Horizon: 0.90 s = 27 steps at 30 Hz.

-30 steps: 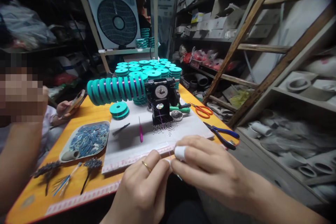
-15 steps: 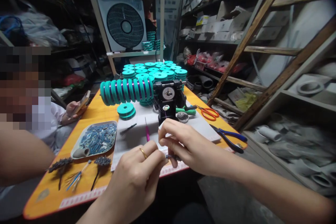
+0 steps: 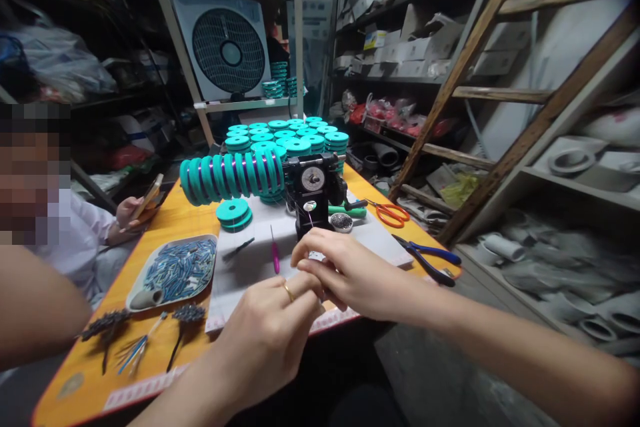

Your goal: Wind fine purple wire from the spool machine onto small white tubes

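Observation:
My left hand (image 3: 280,320), with a ring on one finger, is closed at the front edge of the table. Against its fingertips my right hand (image 3: 345,270) is curled in a pinch; what the two hold between them is hidden by the fingers. Just beyond them stands a black winding machine (image 3: 313,193) with a round dial and a crank. A row of teal spools (image 3: 233,177) sits on its shaft to the left. A magenta-handled hook tool (image 3: 275,259) and a small dark stick (image 3: 239,248) lie on the white board (image 3: 225,293).
Left is a tray (image 3: 213,273) of small blue tubes, with dark bristly bundles (image 3: 187,313) before it. Orange scissors (image 3: 393,215), blue-handled pliers (image 3: 430,260) and a bowl of beads (image 3: 341,221) lie right. Teal spools (image 3: 295,147) stack behind. A person holds a phone (image 3: 147,199).
My hands have drawn closer together, and the small dark piece that showed between the fingers is now hidden. The whole view has shifted slightly.

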Motion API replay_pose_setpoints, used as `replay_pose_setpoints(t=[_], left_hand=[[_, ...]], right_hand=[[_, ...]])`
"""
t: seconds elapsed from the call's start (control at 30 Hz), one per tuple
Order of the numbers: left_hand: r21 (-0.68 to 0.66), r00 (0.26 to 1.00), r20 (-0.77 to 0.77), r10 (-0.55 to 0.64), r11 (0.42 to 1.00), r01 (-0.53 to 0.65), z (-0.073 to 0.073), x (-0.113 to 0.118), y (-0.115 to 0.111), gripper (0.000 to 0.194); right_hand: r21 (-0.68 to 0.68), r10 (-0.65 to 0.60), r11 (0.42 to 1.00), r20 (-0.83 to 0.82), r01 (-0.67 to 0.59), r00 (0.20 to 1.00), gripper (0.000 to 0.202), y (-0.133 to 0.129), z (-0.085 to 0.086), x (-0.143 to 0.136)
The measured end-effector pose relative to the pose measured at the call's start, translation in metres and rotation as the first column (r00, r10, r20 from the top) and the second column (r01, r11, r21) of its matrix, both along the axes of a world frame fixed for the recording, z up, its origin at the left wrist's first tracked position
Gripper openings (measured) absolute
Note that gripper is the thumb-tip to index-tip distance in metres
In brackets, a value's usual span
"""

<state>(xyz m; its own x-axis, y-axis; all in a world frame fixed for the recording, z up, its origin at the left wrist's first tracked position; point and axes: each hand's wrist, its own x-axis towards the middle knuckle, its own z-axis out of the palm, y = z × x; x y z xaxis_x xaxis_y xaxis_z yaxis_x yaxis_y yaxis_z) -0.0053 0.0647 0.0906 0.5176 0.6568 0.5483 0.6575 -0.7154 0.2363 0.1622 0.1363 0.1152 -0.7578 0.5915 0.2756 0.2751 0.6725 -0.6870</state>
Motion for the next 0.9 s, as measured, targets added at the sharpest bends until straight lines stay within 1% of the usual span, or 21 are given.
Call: replay_pose_setpoints(t=[0.03,0.07,0.1,0.13,0.17,0.2,0.23,0.27,0.3,0.33,0.37,0.4,0.43,0.5,0.53,0.57,0.6,0.67,0.77,0.9], left_hand=[[-0.228,0.989,0.140,0.036,0.974,-0.003,0.000,0.002,0.000,0.016],[-0.457,0.955,0.278,0.106,0.889,0.034,0.000,0.003,0.001,0.016],[-0.638,0.899,0.395,0.191,0.761,0.118,0.001,0.005,0.002,0.018],[-0.746,0.827,0.490,0.277,0.624,0.233,0.000,0.006,0.004,0.021],[-0.787,0.746,0.566,0.350,0.500,0.362,-0.001,0.006,0.006,0.025],[-0.779,0.667,0.624,0.408,0.398,0.485,-0.002,0.007,0.007,0.028],[-0.744,0.592,0.665,0.456,0.327,0.583,-0.003,0.007,0.009,0.030],[-0.708,0.534,0.685,0.495,0.279,0.649,-0.005,0.008,0.010,0.031],[-0.679,0.497,0.694,0.521,0.243,0.692,-0.007,0.009,0.010,0.031],[-0.662,0.477,0.694,0.539,0.219,0.717,-0.008,0.011,0.011,0.031],[-0.652,0.467,0.693,0.550,0.202,0.730,-0.010,0.012,0.011,0.031],[-0.648,0.463,0.690,0.556,0.190,0.738,-0.011,0.013,0.011,0.032],[-0.646,0.460,0.687,0.563,0.183,0.741,-0.011,0.014,0.011,0.032],[-0.643,0.453,0.681,0.575,0.174,0.746,-0.013,0.016,0.012,0.032],[-0.639,0.449,0.682,0.577,0.173,0.749,-0.013,0.016,0.012,0.031],[-0.634,0.444,0.684,0.579,0.172,0.754,-0.014,0.015,0.013,0.031],[-0.631,0.441,0.685,0.580,0.171,0.756,-0.015,0.015,0.014,0.030],[-0.626,0.436,0.688,0.580,0.169,0.762,-0.015,0.014,0.015,0.030],[-0.629,0.435,0.686,0.583,0.173,0.758,-0.016,0.012,0.016,0.030],[-0.643,0.454,0.686,0.568,0.182,0.744,-0.016,0.012,0.016,0.030]], right_hand=[[0.037,-0.008,0.999,-0.015,0.009,1.000,0.017,-0.005,0.000,0.003],[0.091,-0.001,0.996,-0.032,0.004,0.999,0.021,-0.010,0.000,0.006],[0.161,0.029,0.987,-0.052,-0.020,0.998,0.024,-0.015,0.000,0.010],[0.245,0.076,0.968,-0.059,-0.060,0.995,0.026,-0.019,0.000,0.015],[0.339,0.126,0.935,-0.051,-0.101,0.991,0.026,-0.022,0.000,0.019],[0.430,0.166,0.892,-0.029,-0.137,0.986,0.027,-0.023,-0.001,0.024],[0.510,0.188,0.845,0.003,-0.164,0.982,0.028,-0.023,-0.002,0.028],[0.577,0.193,0.796,0.044,-0.183,0.980,0.028,-0.022,-0.003,0.032],[0.630,0.188,0.750,0.089,-0.202,0.978,0.027,-0.021,-0.005,0.036],[0.662,0.184,0.716,0.130,-0.223,0.974,0.025,-0.019,-0.007,0.038],[0.671,0.182,0.701,0.158,-0.241,0.970,0.023,-0.016,-0.009,0.040],[0.656,0.176,0.711,0.180,-0.252,0.968,0.020,-0.015,-0.010,0.042],[0.621,0.168,0.742,0.193,-0.252,0.967,0.018,-0.013,-0.011,0.042],[0.502,0.151,0.833,0.201,-0.234,0.968,0.015,-0.012,-0.011,0.042],[0.442,0.146,0.869,0.196,-0.220,0.970,0.014,-0.012,-0.010,0.041],[0.395,0.149,0.894,0.190,-0.214,0.971,0.012,-0.012,-0.009,0.040],[0.363,0.163,0.906,0.176,-0.218,0.971,0.010,-0.012,-0.008,0.039],[0.349,0.193,0.909,0.133,-0.228,0.972,0.008,-0.013,-0.006,0.038],[0.377,0.228,0.893,0.095,-0.247,0.969,0.011,-0.012,-0.003,0.037],[0.397,0.243,0.875,0.134,-0.277,0.961,0.015,-0.011,-0.003,0.037]])
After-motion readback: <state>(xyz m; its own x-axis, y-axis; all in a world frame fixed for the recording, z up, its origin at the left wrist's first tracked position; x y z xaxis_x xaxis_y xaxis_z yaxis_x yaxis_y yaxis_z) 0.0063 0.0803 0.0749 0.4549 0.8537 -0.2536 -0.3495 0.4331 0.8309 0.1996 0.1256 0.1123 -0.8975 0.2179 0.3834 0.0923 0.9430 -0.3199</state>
